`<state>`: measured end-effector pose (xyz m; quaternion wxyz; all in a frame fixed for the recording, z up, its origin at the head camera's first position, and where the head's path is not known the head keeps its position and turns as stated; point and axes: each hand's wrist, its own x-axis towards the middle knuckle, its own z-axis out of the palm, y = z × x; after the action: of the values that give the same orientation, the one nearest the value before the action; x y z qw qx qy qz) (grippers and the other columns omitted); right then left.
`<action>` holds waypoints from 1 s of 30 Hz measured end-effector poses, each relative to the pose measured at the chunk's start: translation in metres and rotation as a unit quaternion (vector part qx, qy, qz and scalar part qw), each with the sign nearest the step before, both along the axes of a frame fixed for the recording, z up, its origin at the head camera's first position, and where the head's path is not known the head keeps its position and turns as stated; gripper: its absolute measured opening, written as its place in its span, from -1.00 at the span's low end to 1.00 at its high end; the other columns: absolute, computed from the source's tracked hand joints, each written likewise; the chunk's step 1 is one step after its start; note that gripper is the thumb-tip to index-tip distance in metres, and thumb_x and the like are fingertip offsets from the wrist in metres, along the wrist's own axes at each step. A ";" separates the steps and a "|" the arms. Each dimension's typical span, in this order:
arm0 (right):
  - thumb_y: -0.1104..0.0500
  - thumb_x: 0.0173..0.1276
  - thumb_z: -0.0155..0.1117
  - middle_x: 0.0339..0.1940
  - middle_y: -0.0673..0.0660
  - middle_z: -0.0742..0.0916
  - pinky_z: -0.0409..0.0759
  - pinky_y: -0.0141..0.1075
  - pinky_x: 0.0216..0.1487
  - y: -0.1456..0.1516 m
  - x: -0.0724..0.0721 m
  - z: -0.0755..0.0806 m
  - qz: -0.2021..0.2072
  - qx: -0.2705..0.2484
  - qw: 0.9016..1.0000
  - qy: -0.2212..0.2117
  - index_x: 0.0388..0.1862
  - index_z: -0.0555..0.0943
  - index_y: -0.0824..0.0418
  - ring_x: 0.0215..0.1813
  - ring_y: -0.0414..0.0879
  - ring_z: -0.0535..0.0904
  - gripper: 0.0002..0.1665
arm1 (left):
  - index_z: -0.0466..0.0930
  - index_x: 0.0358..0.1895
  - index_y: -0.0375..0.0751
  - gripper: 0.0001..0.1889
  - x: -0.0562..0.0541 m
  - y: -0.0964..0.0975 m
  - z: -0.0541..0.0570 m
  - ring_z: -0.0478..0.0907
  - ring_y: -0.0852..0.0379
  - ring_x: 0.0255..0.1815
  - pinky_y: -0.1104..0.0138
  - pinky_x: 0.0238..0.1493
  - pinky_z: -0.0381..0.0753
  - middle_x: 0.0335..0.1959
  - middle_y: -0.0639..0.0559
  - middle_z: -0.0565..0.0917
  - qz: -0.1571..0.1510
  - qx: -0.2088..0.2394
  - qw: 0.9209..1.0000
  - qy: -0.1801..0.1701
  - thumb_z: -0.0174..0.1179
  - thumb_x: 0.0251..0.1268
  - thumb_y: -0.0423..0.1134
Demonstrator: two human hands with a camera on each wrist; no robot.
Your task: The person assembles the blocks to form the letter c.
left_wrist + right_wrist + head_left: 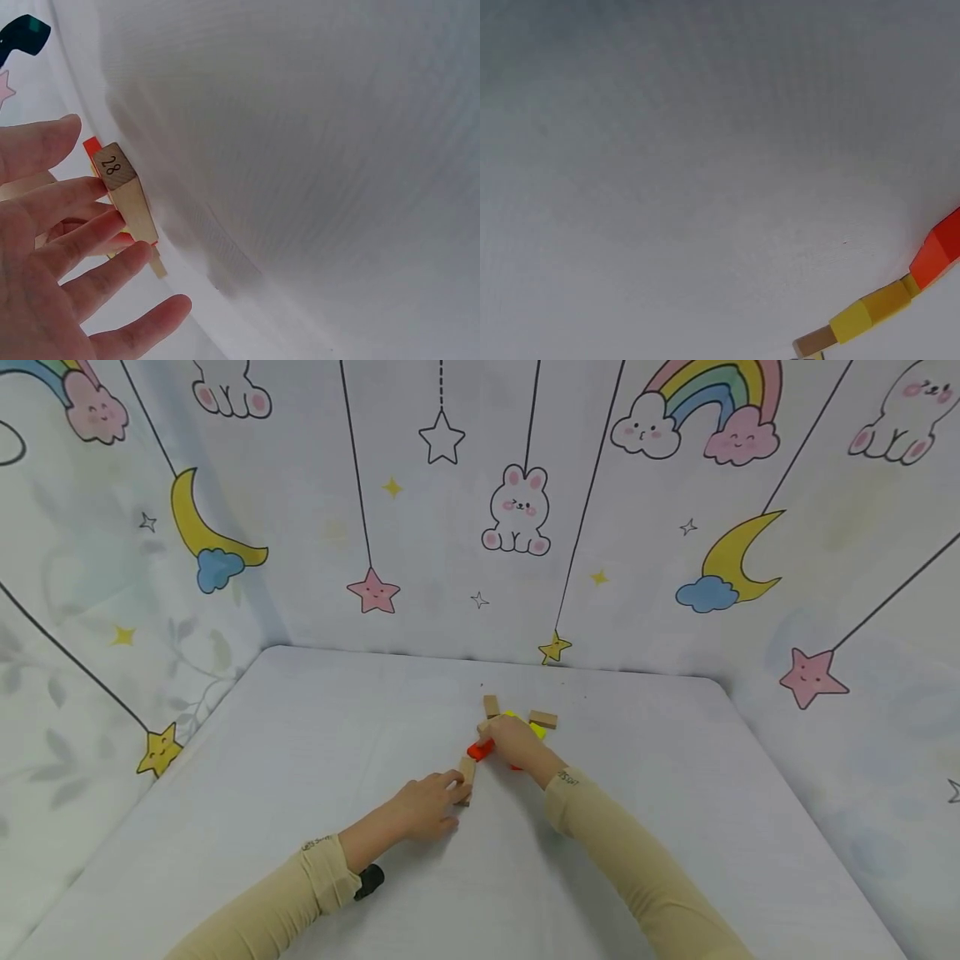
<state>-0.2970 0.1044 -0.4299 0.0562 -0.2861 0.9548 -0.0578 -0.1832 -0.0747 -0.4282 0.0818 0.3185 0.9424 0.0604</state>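
In the head view my left hand [427,806] is at a plain wooden block [467,772], its fingertips touching the block's side. Seen from the left wrist, the fingers [90,240] are spread and mostly straight, and the wooden block [129,196] shows "28" on its end. My right hand [513,739] is just beyond, its fingers curled over a red block [480,751] and partly hiding it. Yellow blocks [537,730] show behind that hand. The right wrist view leaves the hand out but catches a red block [936,253] and yellow blocks [870,311] in a row.
Two more plain wooden blocks, one upper left [491,706] and one upper right [543,719], lie past the right hand. Another red piece [517,767] peeks out under it. All sit on a white-covered table [345,718] against a patterned cloth backdrop [300,510].
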 end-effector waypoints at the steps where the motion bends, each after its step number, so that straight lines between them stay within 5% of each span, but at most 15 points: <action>1: 0.42 0.25 0.14 -0.05 0.01 0.68 0.38 -0.20 0.17 0.000 0.000 0.000 0.005 -0.001 1.000 0.003 -0.12 0.70 0.07 0.12 -0.03 0.50 -0.64 | 0.40 0.23 -0.14 -0.51 0.000 0.000 0.000 0.40 -0.01 0.08 0.18 -0.25 0.54 0.18 -0.03 0.33 -0.001 -0.002 1.000 -0.001 0.15 0.23 -0.13; 30: 0.47 0.27 0.07 -0.07 -0.03 0.69 0.33 -0.23 0.20 -0.004 0.001 0.000 0.022 -0.015 1.000 -0.011 -0.15 0.71 0.08 0.14 -0.08 0.48 -0.60 | 0.39 0.24 -0.13 -0.49 0.003 0.001 -0.001 0.41 -0.01 0.07 0.20 -0.26 0.54 0.18 -0.03 0.34 -0.003 -0.004 1.000 -0.003 0.16 0.22 -0.09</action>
<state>-0.2959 0.1006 -0.4304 0.0631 -0.3076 0.9465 -0.0742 -0.1801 -0.0732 -0.4291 0.0856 0.3205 0.9416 0.0574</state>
